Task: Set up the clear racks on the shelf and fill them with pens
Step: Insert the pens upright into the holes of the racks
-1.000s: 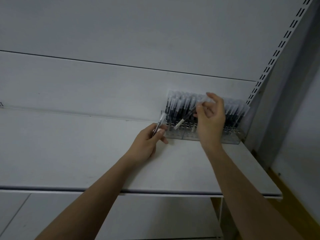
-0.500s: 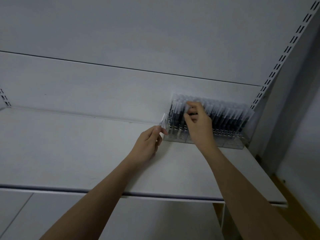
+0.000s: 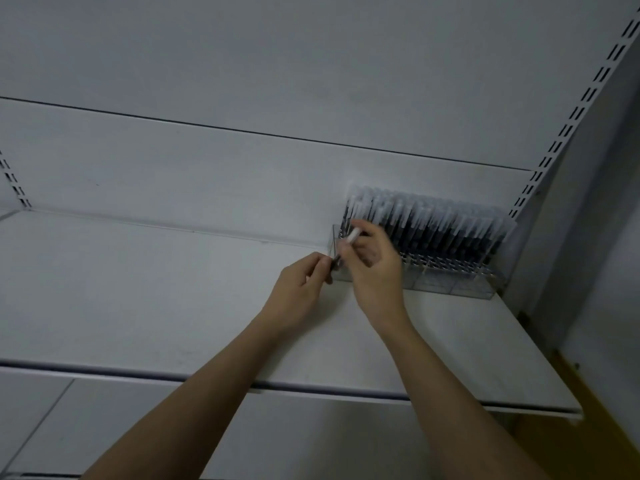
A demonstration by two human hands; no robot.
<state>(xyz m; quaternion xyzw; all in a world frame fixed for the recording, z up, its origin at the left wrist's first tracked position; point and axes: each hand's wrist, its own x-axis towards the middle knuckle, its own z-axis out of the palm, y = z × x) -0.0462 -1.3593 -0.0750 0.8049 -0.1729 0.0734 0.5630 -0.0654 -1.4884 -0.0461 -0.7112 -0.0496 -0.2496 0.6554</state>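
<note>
On the smooth white shelf (image 3: pixel 138 289), the left hand (image 3: pixel 298 292) pinches the dark end of one slim pen (image 3: pixel 341 252), and the right hand (image 3: pixel 375 263) grips its white-capped end. One clear, boxy rack (image 3: pixel 446 284) stands at the shelf's right rear, packed with dark, frosted-capped pens (image 3: pixel 433 225) too many to count.

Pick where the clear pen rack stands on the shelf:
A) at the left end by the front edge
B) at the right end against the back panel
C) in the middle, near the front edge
B: the clear pen rack, packed with pens, stands against the back panel at the right end of the shelf.
</note>
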